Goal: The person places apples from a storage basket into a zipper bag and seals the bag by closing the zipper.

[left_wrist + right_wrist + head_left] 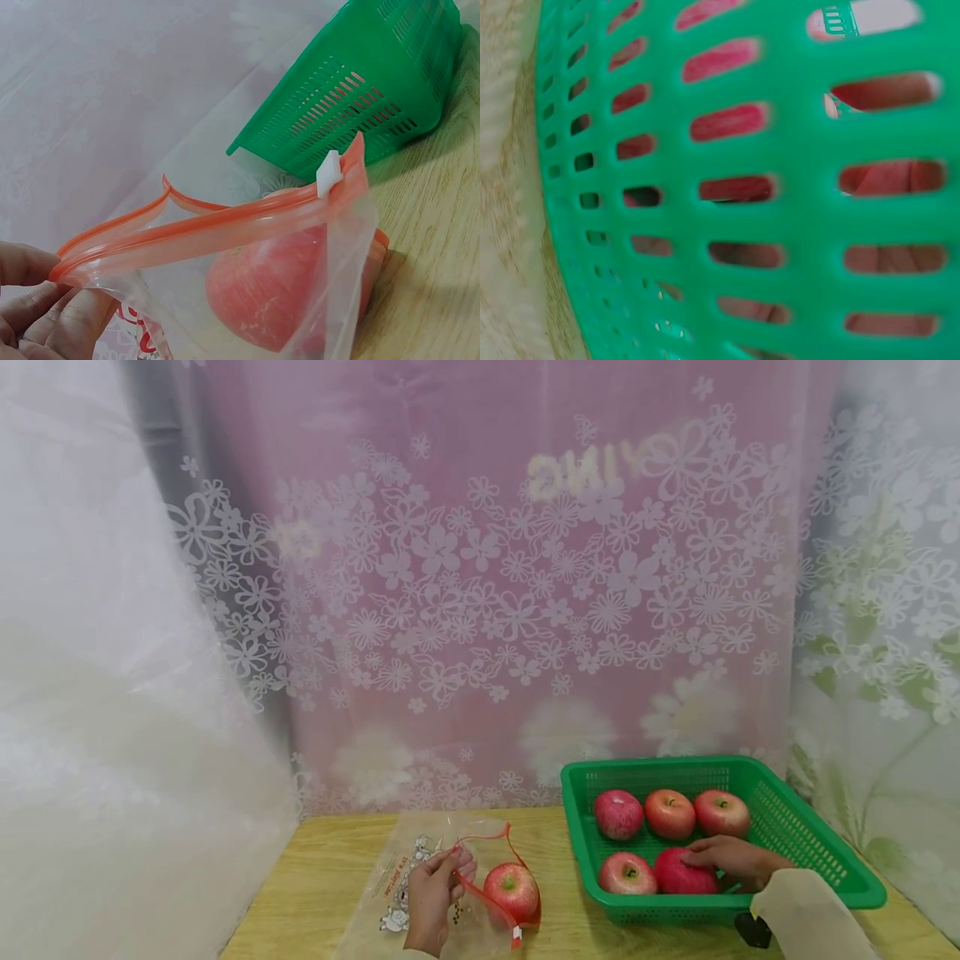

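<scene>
My left hand [433,897] pinches the orange zip edge of a clear plastic zip bag [378,893] with printed pictures. In the left wrist view the bag's mouth [202,229] gapes, with a white slider [328,174] at its far end. One red apple [510,892] lies within the bag. Over at the right, my right hand [738,860] reaches into a green plastic basket [675,906] and grips a deep red apple [675,872] in its front row. The right wrist view is mostly the slotted basket wall [802,217]; fingers [896,259] show through its slots.
Beside the gripped apple sits another apple [627,874], with three more behind, the middle one [670,814] being orange-red. The basket stands on a wood-grain table [315,877]. Flower-patterned curtains [525,610] hang behind and at the sides.
</scene>
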Motion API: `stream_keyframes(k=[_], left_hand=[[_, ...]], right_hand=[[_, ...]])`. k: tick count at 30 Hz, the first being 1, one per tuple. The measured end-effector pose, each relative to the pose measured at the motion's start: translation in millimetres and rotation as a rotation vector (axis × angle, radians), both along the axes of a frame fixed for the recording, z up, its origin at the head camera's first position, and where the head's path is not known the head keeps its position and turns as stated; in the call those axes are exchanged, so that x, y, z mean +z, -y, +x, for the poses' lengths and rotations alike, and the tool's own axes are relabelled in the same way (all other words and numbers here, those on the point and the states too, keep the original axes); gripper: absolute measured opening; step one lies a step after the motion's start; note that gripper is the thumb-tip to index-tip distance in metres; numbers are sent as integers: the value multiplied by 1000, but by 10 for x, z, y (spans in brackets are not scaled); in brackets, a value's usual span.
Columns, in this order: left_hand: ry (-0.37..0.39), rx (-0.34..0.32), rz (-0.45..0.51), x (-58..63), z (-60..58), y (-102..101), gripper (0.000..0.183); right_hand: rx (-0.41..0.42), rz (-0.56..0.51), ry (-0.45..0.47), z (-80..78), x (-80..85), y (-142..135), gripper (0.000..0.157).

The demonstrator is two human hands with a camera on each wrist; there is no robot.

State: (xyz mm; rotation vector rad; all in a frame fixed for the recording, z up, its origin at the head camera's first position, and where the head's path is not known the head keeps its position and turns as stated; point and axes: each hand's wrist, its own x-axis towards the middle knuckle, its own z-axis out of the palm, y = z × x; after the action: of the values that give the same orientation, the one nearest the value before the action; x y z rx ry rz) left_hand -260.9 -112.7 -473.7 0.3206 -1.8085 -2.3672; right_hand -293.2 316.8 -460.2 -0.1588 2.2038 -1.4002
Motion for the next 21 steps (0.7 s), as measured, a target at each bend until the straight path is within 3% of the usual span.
stream_keyframes(k=[12,21], left_hand=[[-6,-17,0,-18,-14,18,31],[-17,-25,-4,2,-8,9,30]], right_hand=[[9,15,-18,9,20,-6,50],[64,-51,-38,16,30,-22,48]])
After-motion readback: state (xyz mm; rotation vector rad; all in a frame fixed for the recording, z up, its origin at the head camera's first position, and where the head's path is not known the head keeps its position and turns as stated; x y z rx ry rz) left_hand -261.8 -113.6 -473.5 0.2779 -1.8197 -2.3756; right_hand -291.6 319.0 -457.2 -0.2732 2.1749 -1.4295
